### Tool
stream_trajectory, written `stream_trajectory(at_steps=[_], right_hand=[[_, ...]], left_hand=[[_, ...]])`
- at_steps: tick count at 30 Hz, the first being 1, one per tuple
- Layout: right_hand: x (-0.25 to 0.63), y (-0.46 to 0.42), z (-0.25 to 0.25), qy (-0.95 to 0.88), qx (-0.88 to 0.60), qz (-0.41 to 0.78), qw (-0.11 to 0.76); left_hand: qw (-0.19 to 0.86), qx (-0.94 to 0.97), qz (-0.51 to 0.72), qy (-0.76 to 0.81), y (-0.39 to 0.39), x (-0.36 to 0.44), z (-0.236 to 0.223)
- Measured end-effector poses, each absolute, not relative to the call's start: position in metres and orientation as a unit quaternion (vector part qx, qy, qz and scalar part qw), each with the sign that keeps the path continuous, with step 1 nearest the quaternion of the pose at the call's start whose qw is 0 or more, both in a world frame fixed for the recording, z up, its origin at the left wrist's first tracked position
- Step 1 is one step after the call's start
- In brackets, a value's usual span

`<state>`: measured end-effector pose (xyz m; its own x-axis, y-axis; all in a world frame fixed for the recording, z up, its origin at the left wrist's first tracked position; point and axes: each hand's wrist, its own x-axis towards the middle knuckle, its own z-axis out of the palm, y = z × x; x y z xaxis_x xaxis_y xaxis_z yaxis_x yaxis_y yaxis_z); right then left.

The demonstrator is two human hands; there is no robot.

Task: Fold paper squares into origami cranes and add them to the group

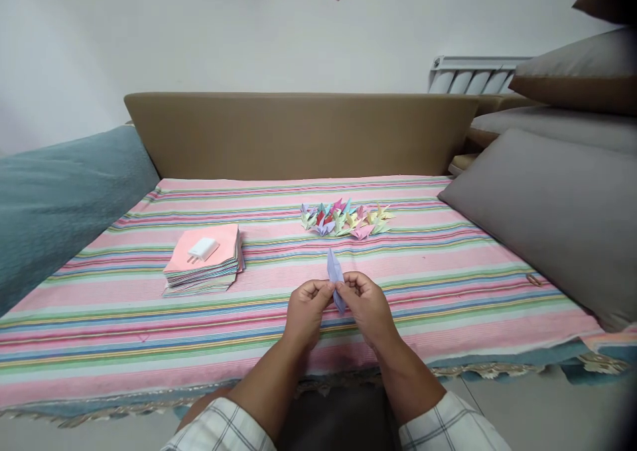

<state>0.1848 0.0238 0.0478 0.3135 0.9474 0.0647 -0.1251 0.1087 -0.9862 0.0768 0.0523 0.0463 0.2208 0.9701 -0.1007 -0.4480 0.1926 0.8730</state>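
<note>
A narrow, folded piece of lavender paper [334, 265] is held upright between my two hands, its pointed end up. My left hand [307, 308] pinches its left edge with thumb and forefinger. From the other side, my right hand [367, 305] pinches it the same way, the thumbs nearly meeting. The lower tip shows between the hands. Beyond them, several folded paper cranes [343, 219] in many colours lie grouped on the striped cloth. Off to the left is a stack of square coloured paper [223, 265], topped by a white plug adapter [203, 249].
The striped cloth [124, 318] covers the sofa seat. A brown backrest [298, 136] stands behind it. A teal armrest [70, 192] bounds the left, and grey cushions [557, 212] pile up on the right. A small brown ring-like item [533, 279] lies near the cushions.
</note>
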Motion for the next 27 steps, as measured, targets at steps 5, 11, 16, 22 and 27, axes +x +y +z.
stream_trajectory(at_steps=[5, 11, 16, 22, 27], right_hand=[[0.186, 0.023, 0.049, -0.399, -0.481, 0.455, 0.634], [0.187, 0.022, 0.049, -0.407, -0.481, 0.458, 0.626], [0.184, 0.023, 0.047, -0.418, -0.497, 0.442, 0.619], [0.181, 0.026, 0.039, -0.395, -0.489, 0.449, 0.635], [0.179, 0.025, 0.038, -0.387, -0.504, 0.444, 0.632]], left_hand=[[0.75, 0.347, 0.464, 0.318, 0.056, 0.072, 0.048], [0.765, 0.335, 0.453, 0.314, 0.056, 0.07, 0.052], [0.724, 0.35, 0.487, 0.34, 0.056, 0.072, 0.048], [0.715, 0.365, 0.492, 0.339, 0.057, 0.072, 0.044], [0.71, 0.348, 0.501, 0.351, 0.056, 0.072, 0.045]])
